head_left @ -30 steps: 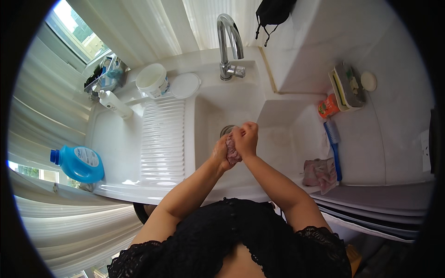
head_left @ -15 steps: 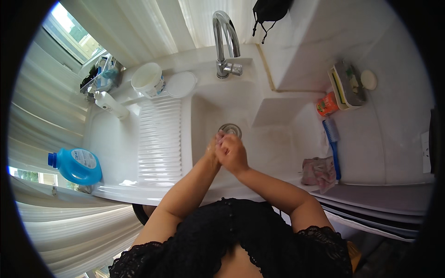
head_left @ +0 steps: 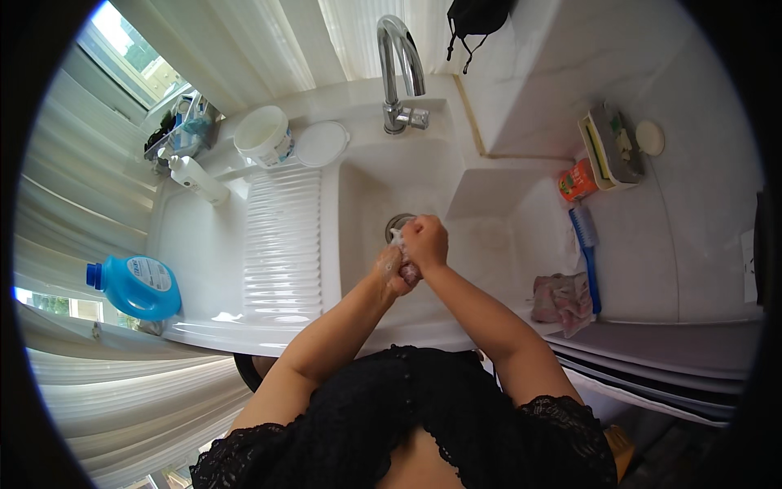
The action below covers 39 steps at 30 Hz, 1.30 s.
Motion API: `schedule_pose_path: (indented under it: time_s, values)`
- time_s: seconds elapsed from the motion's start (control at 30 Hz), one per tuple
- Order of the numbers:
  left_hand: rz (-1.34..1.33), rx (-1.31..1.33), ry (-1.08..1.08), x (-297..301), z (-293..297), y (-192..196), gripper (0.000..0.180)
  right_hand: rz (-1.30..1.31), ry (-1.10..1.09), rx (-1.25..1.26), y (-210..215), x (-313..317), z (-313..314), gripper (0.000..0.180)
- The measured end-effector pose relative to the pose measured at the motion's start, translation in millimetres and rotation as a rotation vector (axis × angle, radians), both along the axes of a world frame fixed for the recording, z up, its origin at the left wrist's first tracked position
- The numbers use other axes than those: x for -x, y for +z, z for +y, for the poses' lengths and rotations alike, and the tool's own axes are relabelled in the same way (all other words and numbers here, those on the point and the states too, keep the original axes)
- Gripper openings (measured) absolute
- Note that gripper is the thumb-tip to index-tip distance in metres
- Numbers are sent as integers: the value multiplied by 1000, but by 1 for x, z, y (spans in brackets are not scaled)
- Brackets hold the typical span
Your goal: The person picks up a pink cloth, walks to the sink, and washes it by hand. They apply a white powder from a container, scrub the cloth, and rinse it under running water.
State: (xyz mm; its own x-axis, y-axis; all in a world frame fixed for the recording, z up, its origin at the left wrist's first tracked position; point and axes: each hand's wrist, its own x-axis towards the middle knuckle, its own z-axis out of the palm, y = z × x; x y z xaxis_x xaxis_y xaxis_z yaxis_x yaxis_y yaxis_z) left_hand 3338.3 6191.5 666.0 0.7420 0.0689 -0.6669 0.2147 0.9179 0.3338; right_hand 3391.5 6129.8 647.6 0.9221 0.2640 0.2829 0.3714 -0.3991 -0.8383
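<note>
I have the left hand over the sink, its grip closed around a wadded pink cloth, which bulges out at the lower end of the fist. The right hand presses in from the other side, its grip clenched on the same cloth; its fingertips are hidden from me. White suds cling to the cloth between the two hands, close to the drain in the sink's floor. At the sink's far edge I see the tap, its spout bent over. Left of the sink runs a ridged washboard, with a white tub and a round lid beyond it. Farther left of the sink I make out a white bottle and a blue jug. Right of the sink, a blue brush lies beside a second crumpled cloth.
</note>
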Motion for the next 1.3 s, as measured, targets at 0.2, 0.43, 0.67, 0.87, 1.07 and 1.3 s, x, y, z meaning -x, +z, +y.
schedule_pose_path:
  time_s: [0.2, 0.43, 0.67, 0.87, 1.07, 1.3]
  values:
    - [-21, -15, -117, 1, 18, -22, 17, -187, 230, -183, 53, 43, -1, 25]
    - [-103, -106, -177, -5, 17, 13, 21, -295, 12, -137, 7, 5, 3, 18]
    - [-324, 70, -48, -9, 12, -16, 25, -74, 58, -137, 10, 1, 0, 21]
    - [-620, -59, -113, -5, 45, -114, 19, -429, 256, -406, 56, 63, 11, 35]
    - [-47, -22, -207, 4, 14, 9, 21, -68, -2, -59, 4, -12, -8, 21]
    - [-300, 69, -306, 12, 59, 68, 41, 839, 137, -732, 20, -44, -79, 16]
